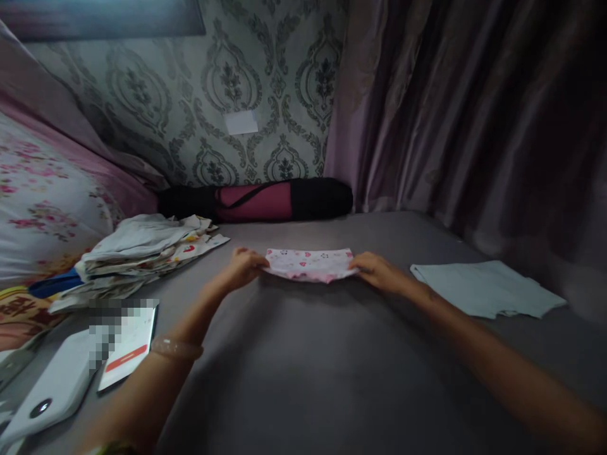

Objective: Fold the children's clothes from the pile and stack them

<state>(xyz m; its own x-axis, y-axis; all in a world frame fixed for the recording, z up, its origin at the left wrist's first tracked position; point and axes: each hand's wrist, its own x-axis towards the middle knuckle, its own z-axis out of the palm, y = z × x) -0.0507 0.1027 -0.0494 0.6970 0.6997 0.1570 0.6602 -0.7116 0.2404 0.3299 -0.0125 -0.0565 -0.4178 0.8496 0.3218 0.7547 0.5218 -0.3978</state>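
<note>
A small white garment (308,264) with pink prints and a gathered pink lower edge is stretched flat between my hands, above the grey sheet (303,366). Its exact kind is unclear. My left hand (245,265) pinches the left end, fingers closed. At the right end, my right hand (377,270) grips the cloth between thumb and fingers. A light, pale-coloured piece of clothing (488,289) lies flat on the sheet beyond my right forearm. To the left of my left hand sits a pile of clothes (147,243).
A black and maroon long bag (256,202) lies along the patterned wall. Curtains (417,114) hang at the right. On the left are a floral pillow (47,196), a phone (133,344) with a lit screen and a white device (61,385).
</note>
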